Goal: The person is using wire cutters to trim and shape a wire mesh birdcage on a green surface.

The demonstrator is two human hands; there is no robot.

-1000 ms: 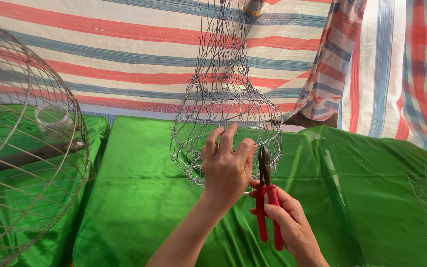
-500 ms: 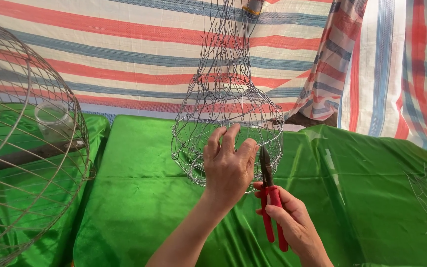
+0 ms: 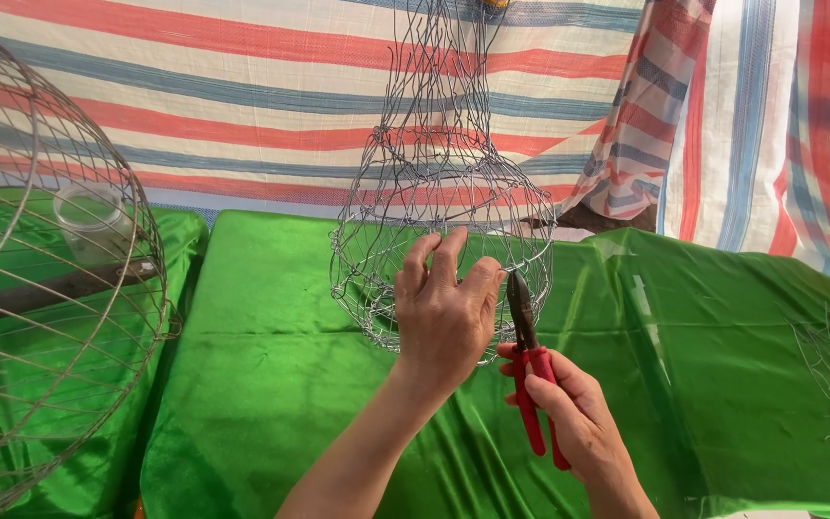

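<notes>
Little has shifted since a second ago: your left hand (image 3: 446, 312) stays spread, fingers curled on the lower rim of the hanging wire basket (image 3: 439, 245) above the green table (image 3: 271, 356), and your right hand (image 3: 573, 418) is closed on the red-handled pliers (image 3: 528, 375), tips at the mesh. Light, springy and easily bent, I judge; grip the thicker rim wire

Makeshift craft workshop, striped tarpaulin walls (image 3: 242, 106), green-clothed table (image 3: 271, 384), wire cages (image 3: 40, 317)
</notes>
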